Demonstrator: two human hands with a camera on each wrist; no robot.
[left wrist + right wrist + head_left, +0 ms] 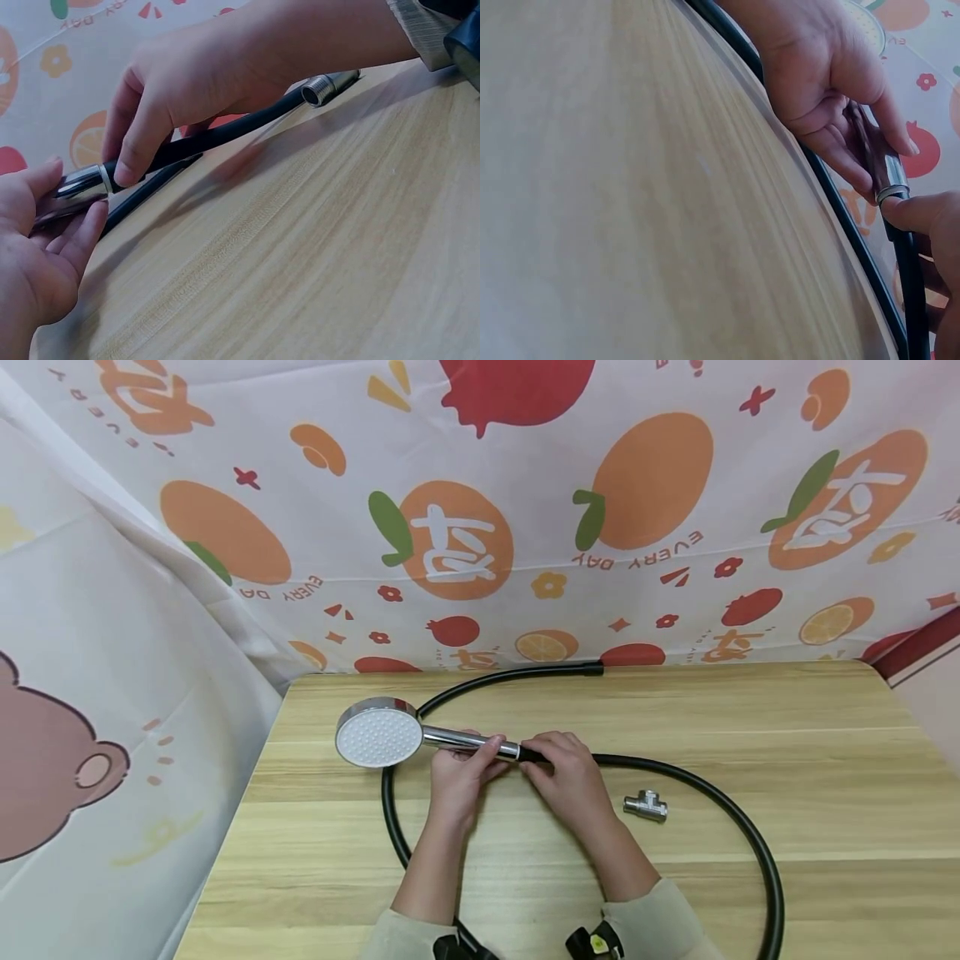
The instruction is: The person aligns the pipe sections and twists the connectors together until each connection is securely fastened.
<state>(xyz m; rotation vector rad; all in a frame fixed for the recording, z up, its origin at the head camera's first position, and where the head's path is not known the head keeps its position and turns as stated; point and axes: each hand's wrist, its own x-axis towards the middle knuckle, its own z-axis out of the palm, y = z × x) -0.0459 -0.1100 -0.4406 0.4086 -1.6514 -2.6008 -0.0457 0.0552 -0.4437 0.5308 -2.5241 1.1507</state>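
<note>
Over the pale wooden table [862, 760], the left hand [459, 781] is grasping the round, white-faced chrome shower head [378, 737] by its handle; the right hand [570, 777] is pinching the black hose [705, 787] at the handle's end (a silver T-shaped fitting [646, 807] is lying nearby).

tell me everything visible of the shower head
The shower head has a round white face covered in small nubs, and a shiny, metal-looking rim and handle. It is over the wooden table, face toward the head camera, handle toward the person's right. The left hand holds the handle, whose end meets the black hose pinched by the right hand; whether they're fastened is unclear.
</note>
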